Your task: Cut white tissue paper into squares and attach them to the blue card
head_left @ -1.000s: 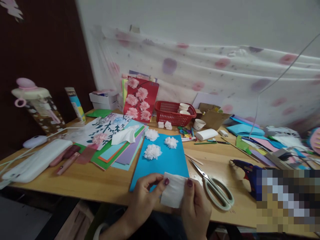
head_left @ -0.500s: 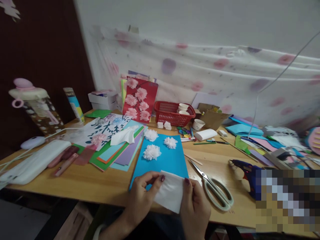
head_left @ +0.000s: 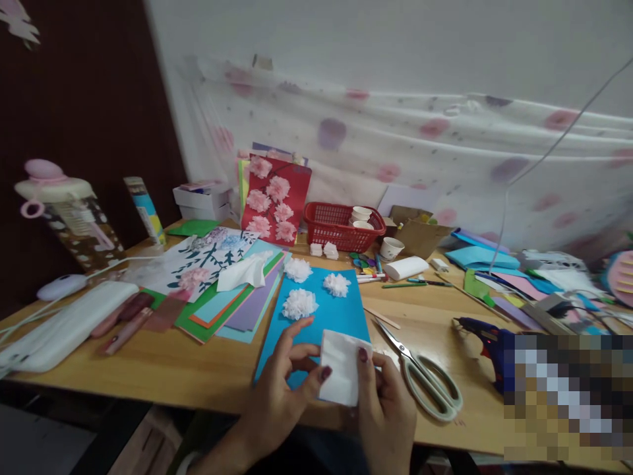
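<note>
A folded white tissue (head_left: 341, 373) is held over the near part of a blue sheet (head_left: 336, 318). My right hand (head_left: 386, 402) pinches its right side, thumb in front and fingers behind. At its left edge is my left hand (head_left: 284, 389), with the fingers spread and the thumb tip by the tissue. Three fluffy white flowers, one of them this larger one (head_left: 299, 304), sit on the upper part of the blue sheet. Scissors (head_left: 420, 376) lie to the right of my right hand.
A glue gun (head_left: 487, 343) is at the right. Coloured papers (head_left: 247, 300) lie left of the blue sheet. Behind stand a red basket (head_left: 341, 234) with paper cups and a red card (head_left: 281, 198) with pink flowers. A bottle (head_left: 69, 211) stands far left.
The tissue has been folded to a narrower shape and sits more upright. My left hand's fingers have opened and lifted away from its top edge.
</note>
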Demonstrator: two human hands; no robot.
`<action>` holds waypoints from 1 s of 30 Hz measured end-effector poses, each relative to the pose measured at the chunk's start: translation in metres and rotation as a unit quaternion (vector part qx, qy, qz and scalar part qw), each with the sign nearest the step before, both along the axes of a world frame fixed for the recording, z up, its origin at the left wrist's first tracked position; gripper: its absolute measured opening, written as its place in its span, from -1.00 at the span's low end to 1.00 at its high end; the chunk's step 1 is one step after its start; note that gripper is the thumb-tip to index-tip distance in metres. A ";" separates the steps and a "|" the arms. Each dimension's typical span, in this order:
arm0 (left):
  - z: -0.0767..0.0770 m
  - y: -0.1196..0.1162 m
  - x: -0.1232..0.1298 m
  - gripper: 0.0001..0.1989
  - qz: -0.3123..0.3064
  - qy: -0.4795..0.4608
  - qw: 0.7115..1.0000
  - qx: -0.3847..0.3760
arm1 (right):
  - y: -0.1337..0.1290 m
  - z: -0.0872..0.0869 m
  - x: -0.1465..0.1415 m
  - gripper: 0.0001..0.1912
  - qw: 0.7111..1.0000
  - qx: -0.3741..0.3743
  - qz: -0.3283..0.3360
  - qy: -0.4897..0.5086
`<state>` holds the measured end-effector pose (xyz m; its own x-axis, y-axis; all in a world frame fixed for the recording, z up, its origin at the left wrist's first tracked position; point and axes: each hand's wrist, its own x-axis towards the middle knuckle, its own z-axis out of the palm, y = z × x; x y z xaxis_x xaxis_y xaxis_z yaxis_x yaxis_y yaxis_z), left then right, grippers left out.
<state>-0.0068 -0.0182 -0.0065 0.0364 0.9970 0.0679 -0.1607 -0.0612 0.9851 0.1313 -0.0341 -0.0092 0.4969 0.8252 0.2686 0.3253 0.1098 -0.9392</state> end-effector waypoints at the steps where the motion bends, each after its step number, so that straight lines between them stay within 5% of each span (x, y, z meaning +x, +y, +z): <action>1: 0.001 -0.001 -0.001 -0.39 -0.002 0.003 1.000 0.008 | 0.000 0.000 0.001 -0.57 1.000 0.005 -0.003 -0.002; 7: 0.002 0.007 -0.007 -0.97 -0.097 0.037 0.994 0.029 | 0.001 -0.007 0.001 -0.57 0.999 0.014 0.013 -0.040; 11: 0.004 0.014 -0.014 -0.83 -0.126 0.018 0.992 0.012 | 0.003 -0.008 0.020 -0.57 0.993 0.016 0.027 -0.114; 16: 0.008 0.022 -0.020 -0.90 -0.054 -0.075 0.993 -0.074 | 0.007 -0.018 0.102 -0.64 0.940 -0.016 -0.058 -0.335; 20: 0.011 0.025 -0.020 -0.71 0.008 -0.239 0.960 -0.142 | 0.015 -0.042 0.154 -0.64 0.901 -0.061 -0.014 -0.428; 24: 0.016 0.026 -0.022 -0.65 0.003 -0.327 0.924 -0.197 | 0.021 -0.045 0.160 -0.67 0.876 -0.096 -0.022 -0.472; 26: 0.020 0.027 -0.023 -0.68 0.036 -0.349 0.907 -0.233 | 0.019 -0.034 0.157 -0.70 0.890 -0.113 -0.024 -0.441; 30: 0.030 0.030 -0.024 -0.66 0.094 -0.399 0.869 -0.278 | 0.002 -0.004 0.149 -0.68 0.973 -0.074 0.047 -0.213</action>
<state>-0.0303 0.0115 0.0232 0.0322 0.8672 -0.4969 -0.8444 0.2896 0.4507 0.2798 -0.0324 -0.0129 0.2863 0.9072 0.3083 0.6833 0.0323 -0.7295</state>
